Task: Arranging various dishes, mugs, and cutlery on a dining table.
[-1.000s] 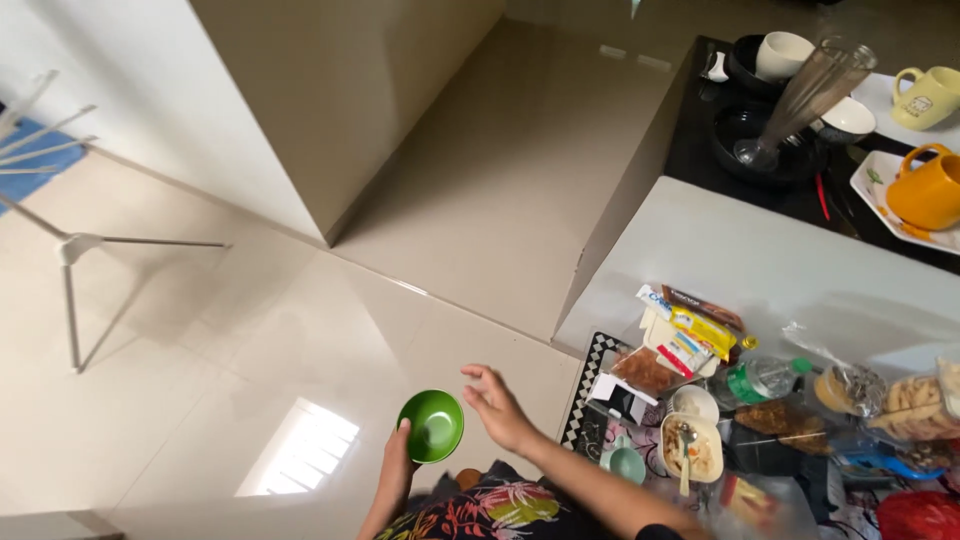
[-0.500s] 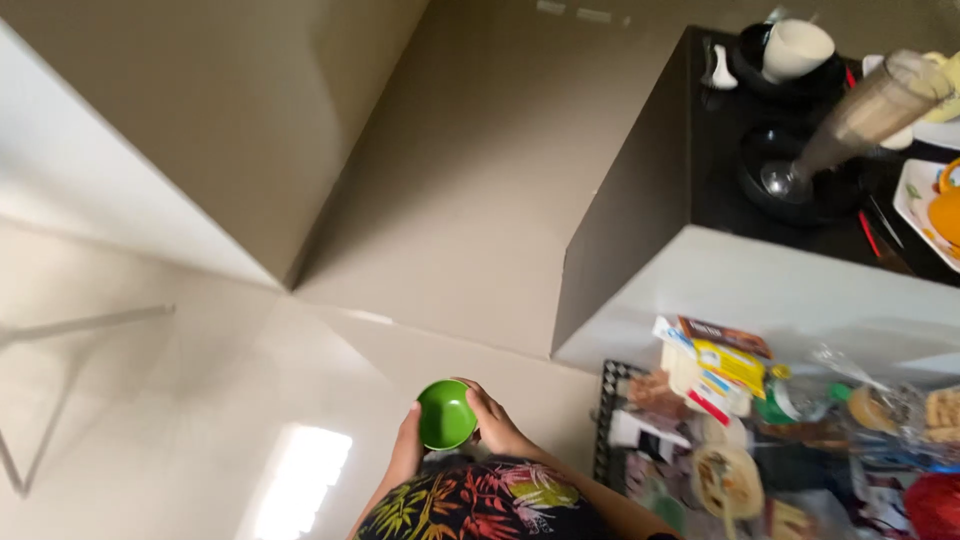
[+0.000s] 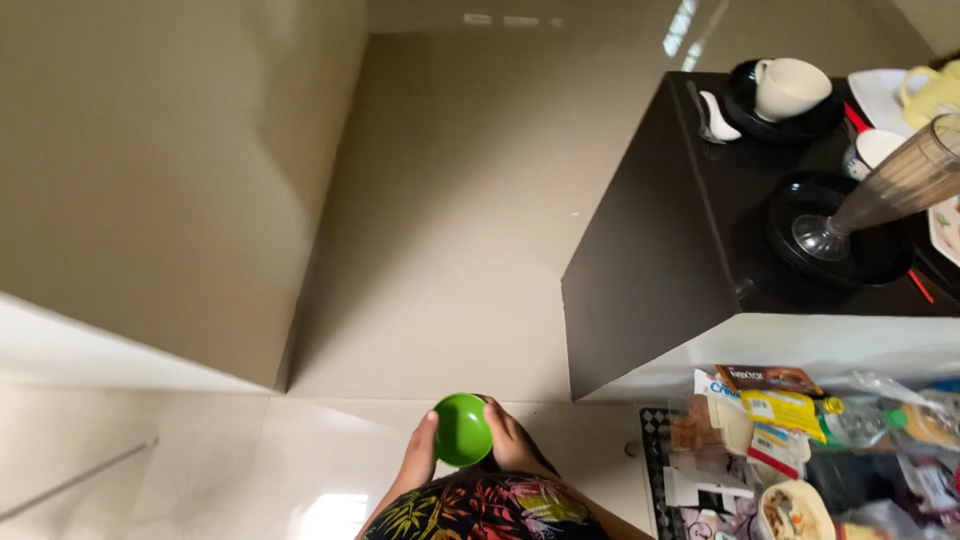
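Both hands (image 3: 470, 455) cup a green bowl (image 3: 461, 429)

Dark cabinet (image 3: 680, 260) under cups (image 3: 790, 88)

Single head cam, steep downward view.
Looked over floor w/ both hands (image 3: 470, 450) close at bottom edge; dark cabinet (image 3: 700, 240) at right.

the bowl (image 3: 462, 430) sits between the left hand (image 3: 418, 462) and the right hand (image 3: 512, 442), above the floor. to its right stands a table (image 3: 860, 340) crowded with packets (image 3: 775, 400); behind that, a cabinet (image 3: 650, 270) carries a cup (image 3: 790, 88) and a tall glass (image 3: 880, 195).
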